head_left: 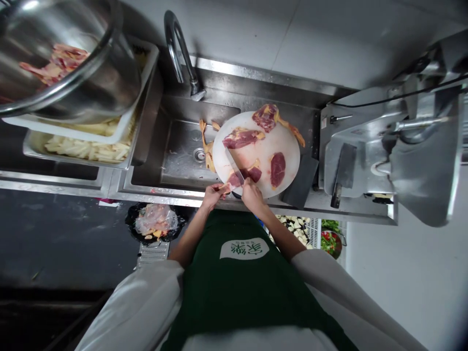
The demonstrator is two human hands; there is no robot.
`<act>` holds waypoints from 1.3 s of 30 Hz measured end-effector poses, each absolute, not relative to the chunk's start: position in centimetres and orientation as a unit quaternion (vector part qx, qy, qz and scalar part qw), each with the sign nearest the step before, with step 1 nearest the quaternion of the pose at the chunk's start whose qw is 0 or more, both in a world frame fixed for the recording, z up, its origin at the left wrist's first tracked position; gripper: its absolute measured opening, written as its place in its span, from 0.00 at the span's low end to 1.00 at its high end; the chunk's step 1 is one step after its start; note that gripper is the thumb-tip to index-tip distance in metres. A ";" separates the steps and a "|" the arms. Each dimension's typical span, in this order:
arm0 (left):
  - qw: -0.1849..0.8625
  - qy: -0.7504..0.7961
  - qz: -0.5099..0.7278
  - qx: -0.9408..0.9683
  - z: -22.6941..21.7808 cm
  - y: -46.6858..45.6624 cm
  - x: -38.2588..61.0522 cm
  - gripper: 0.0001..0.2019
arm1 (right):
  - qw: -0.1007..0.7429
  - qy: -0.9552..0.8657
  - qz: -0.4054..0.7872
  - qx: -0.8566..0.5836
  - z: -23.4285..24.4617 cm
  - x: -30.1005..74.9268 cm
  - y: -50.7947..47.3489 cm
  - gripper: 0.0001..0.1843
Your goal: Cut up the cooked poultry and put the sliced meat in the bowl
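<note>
My right hand (253, 196) is closed around the handle of a knife (234, 165), whose blade lies across a raw poultry leg (252, 172) near the front edge of the round white cutting board (288, 146). The leg's narrow, pale end is pinched in my left hand (212, 196), just left of the blade. Farther back on the board rests a dark red piece of meat (243, 138). A smaller piece of meat (278, 169) lies at the right. At the back, another poultry leg (266, 118) has its yellow foot stretching over the board's edge.
The board partly covers a steel sink (179, 146), where yellow poultry feet (207, 151) lie beside the drain. A faucet (183, 53) arches behind. At left, a steel bowl (109, 73) of meat sits above trays. A cleaver (343, 170) rests on a slicer (424, 161) at right.
</note>
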State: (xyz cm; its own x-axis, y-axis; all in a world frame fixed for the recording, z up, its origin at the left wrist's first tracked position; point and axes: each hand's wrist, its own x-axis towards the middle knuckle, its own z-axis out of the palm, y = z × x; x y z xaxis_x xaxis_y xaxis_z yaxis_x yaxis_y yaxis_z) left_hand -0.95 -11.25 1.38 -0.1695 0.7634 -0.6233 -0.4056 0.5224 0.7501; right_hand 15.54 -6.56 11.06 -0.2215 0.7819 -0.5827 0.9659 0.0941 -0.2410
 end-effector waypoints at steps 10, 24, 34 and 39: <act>0.440 0.657 0.566 0.233 3.7 -7.2 -6.9 0.21 | 0.229 0.715 -0.304 0.586 11.3 24.0 -10.3 0.16; 0.320 0.668 0.421 0.524 3.6 -7.0 1.4 0.12 | 0.190 0.667 -0.268 0.668 11.9 25.0 -8.0 0.16; 0.076 0.709 0.493 0.499 4.1 -7.8 -1.7 0.09 | 0.104 0.669 -0.223 0.702 15.0 18.9 -8.0 0.20; 0.208 0.530 0.331 0.752 1.5 -5.7 1.9 0.09 | 0.168 0.675 -0.302 0.652 11.5 17.6 -7.6 0.24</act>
State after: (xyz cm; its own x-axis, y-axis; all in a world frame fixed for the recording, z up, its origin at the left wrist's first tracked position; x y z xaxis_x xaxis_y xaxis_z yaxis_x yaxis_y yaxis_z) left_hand 1.91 -5.66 1.48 0.2188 0.9355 0.2775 0.6594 -0.3514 0.6646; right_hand 17.59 -7.55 11.52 -0.0921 0.7791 -0.6201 0.9817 -0.0333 -0.1877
